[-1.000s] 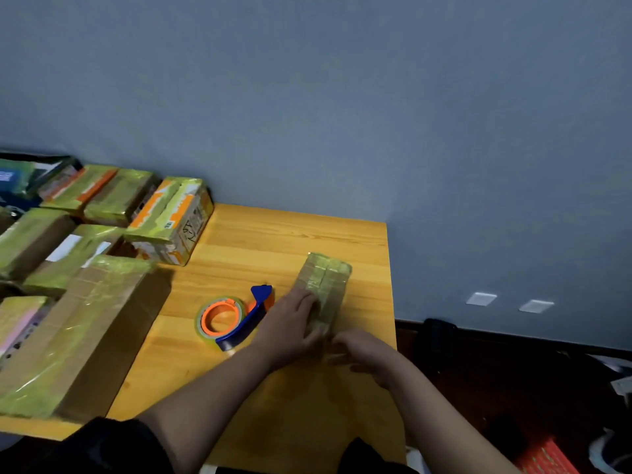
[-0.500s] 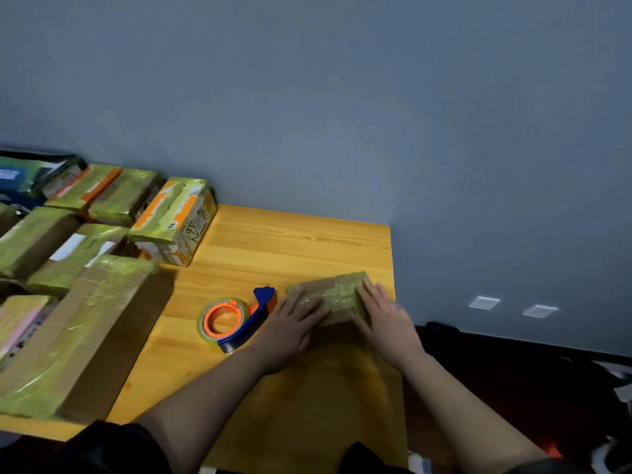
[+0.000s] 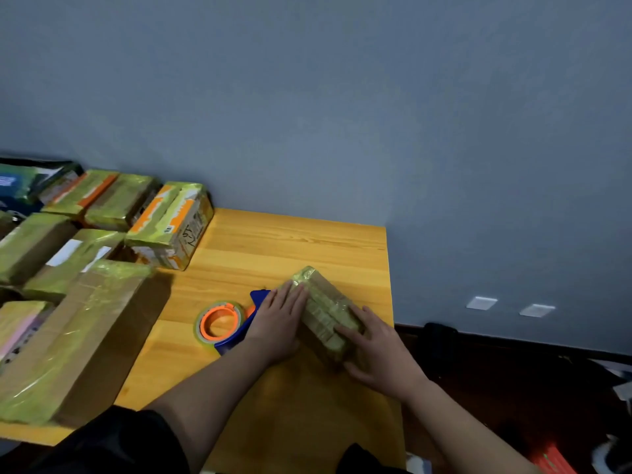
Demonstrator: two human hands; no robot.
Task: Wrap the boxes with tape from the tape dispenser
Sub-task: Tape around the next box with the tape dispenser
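The small taped box (image 3: pixel 323 311) lies on the wooden desk (image 3: pixel 273 248) near its right edge, and it has turned since half a second ago: then it lay crosswise between the hands, now it runs diagonally, its far end pointing up-left and its near end toward the person. The left hand (image 3: pixel 282 325) lies flat against the box's left side with fingers straight, so its grip is apart, much as before. The right hand (image 3: pixel 378 350) has moved from the box's right end to its near end, fingers spread over the top corner, also with its grip apart, pressing rather than curling round. The tape dispenser (image 3: pixel 227 323), blue with an orange core, sits just left of the left hand, unmoved. Taped boxes (image 3: pixel 71 336) crowd the desk's left side as before.
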